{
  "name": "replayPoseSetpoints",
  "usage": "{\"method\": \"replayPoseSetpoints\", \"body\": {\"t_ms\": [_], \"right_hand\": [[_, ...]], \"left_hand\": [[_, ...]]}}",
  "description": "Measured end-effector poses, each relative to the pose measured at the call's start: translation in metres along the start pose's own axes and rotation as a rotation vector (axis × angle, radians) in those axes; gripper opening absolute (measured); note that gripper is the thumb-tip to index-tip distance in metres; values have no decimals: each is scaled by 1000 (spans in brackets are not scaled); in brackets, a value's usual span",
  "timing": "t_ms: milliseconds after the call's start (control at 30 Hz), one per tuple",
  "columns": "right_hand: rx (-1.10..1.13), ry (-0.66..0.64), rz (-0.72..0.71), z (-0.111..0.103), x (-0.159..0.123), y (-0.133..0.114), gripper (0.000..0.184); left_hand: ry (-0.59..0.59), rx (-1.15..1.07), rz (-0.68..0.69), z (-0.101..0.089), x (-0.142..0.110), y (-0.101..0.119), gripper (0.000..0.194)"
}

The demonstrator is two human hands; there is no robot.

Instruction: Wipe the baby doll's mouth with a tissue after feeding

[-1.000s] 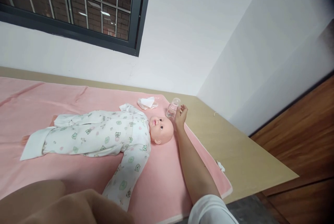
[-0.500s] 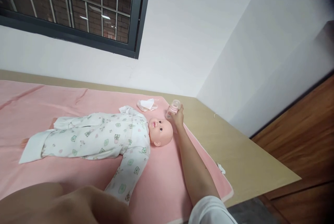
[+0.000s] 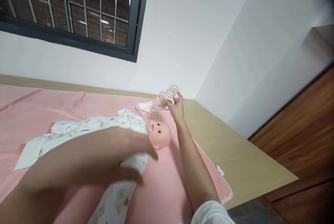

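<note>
Fingers of my right hand (image 3: 176, 107) are wrapped round a small clear baby bottle (image 3: 169, 95) with pink handles and a clear cap, tilted and raised above the bed's far corner. My left hand (image 3: 122, 154) is blurred and holds nothing; thumb and fingers are spread in the air above the doll's clothed body. The baby doll (image 3: 160, 134) lies on its back with its head to the right, in white printed clothes (image 3: 112, 196). My left hand and forearm hide much of its torso. Beside its head is a clear plastic packet (image 3: 145, 107) with something white in it.
A pink sheet (image 3: 159, 189) covers most of the pale wooden board (image 3: 235, 161). A small white scrap (image 3: 220, 170) lies at the sheet's right edge. Behind rise a white wall (image 3: 177, 36) and a barred window (image 3: 78, 11). Wooden panelling (image 3: 300, 137) stands at the right.
My right hand has lifted the baby bottle up and slightly left from the sheet's corner. My left hand has come up and right, over the doll, its fingers now spread.
</note>
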State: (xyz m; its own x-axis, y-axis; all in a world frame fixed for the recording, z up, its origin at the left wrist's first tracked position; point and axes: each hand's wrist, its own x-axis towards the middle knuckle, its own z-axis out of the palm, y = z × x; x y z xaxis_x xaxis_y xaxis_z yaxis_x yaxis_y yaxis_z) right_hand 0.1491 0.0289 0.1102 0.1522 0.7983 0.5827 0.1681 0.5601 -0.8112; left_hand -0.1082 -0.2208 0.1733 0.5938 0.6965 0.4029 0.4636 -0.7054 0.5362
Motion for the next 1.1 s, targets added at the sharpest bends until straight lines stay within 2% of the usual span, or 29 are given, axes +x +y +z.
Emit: {"method": "replayPoseSetpoints", "body": {"t_ms": [33, 133, 233, 367, 500, 767, 933, 1100], "right_hand": [[45, -49, -8, 6, -4, -10, 105], [106, -158, -17, 23, -24, -42, 101], [130, -254, -23, 37, -46, -71, 96], [117, -352, -11, 49, -68, -95, 95], [67, -373, 6, 57, -79, -100, 93], [171, -473, 40, 66, -88, -100, 77], [216, -363, -9, 63, -86, -103, 80], [216, -243, -96, 52, -74, -105, 75]], "left_hand": [[-27, 35, -7, -9, 13, -6, 22], [100, 118, -151, -21, 42, -31, 40], [250, 125, -234, -18, 56, -55, 58], [308, 117, -283, -11, 63, -75, 73], [317, 143, -296, -7, 68, -82, 75], [331, 235, -277, -2, 75, -86, 50], [281, 253, -281, -2, 74, -88, 45], [289, 262, -318, -10, 71, -90, 51]]}}
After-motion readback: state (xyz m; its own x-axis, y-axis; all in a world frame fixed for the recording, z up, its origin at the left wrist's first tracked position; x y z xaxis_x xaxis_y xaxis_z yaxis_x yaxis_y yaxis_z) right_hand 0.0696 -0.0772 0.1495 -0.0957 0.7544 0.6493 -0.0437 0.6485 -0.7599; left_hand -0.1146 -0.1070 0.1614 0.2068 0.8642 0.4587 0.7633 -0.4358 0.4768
